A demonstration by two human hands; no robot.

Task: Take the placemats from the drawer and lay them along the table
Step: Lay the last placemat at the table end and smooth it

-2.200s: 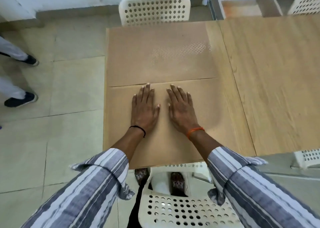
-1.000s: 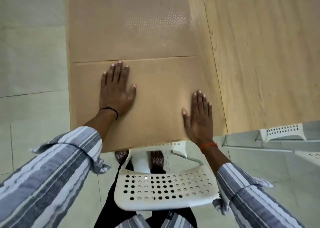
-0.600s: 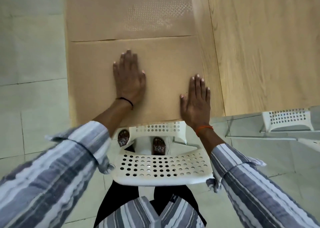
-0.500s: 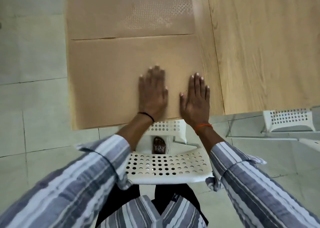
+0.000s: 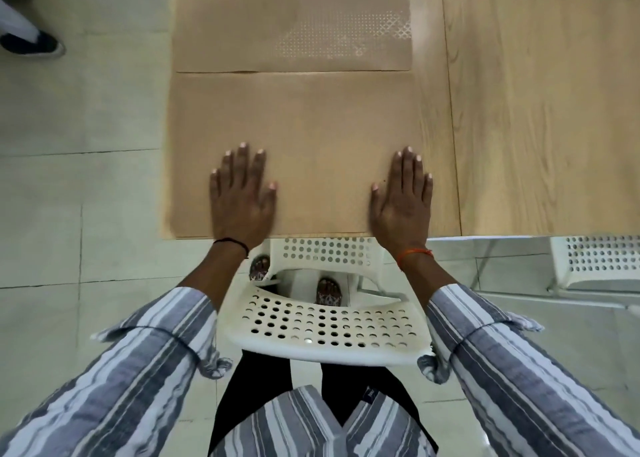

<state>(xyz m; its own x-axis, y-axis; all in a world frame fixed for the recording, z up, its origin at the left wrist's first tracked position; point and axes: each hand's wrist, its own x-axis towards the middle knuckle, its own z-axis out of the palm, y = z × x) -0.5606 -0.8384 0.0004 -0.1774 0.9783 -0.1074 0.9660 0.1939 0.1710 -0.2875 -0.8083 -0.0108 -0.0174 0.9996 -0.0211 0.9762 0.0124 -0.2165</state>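
Both hands (image 5: 242,200) (image 5: 401,200) rest flat on unmarked placemat (image 5: 311,137).

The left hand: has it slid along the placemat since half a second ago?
Yes. The left hand has slid left along the near placemat, away from the right hand, which stays at the mat's right edge.

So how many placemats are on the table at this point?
2. The near placemat lies under both hands at the table edge; the far placemat sits just beyond it, top cut off by the frame.
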